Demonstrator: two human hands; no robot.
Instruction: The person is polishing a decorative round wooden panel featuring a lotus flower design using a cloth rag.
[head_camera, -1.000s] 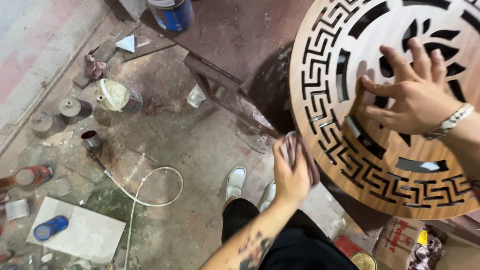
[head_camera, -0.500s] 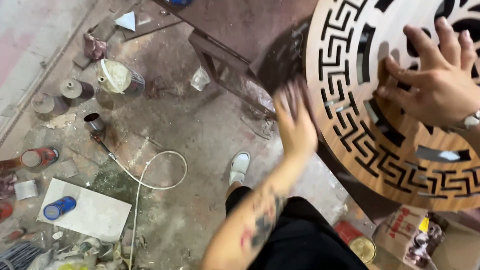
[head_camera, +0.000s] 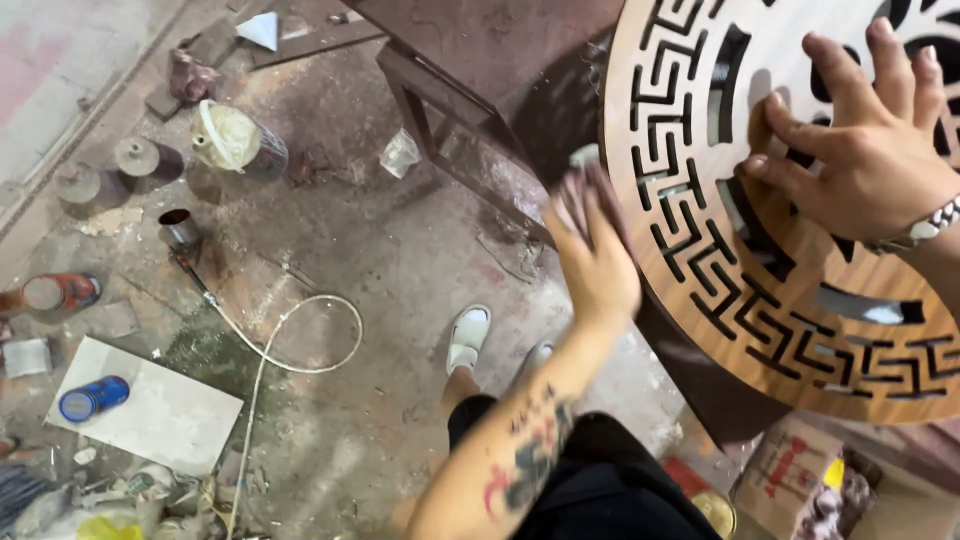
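Bare floor (head_camera: 400, 300) left of carved panel (head_camera: 700, 250), dark bench (head_camera: 470, 60) behind, hose (head_camera: 290, 340) and cans beyond

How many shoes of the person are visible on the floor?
2. One white shoe is on the dusty floor left of the left forearm; the other shoe is beside it, mostly hidden behind that forearm.

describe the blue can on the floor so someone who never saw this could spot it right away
Start at the round carved wooden panel on the right, then cross the dirty floor to the lower left. There lies a pale flat board, and the blue can lies on its side on its left end. The other cans nearby are grey or red; only this one is blue.
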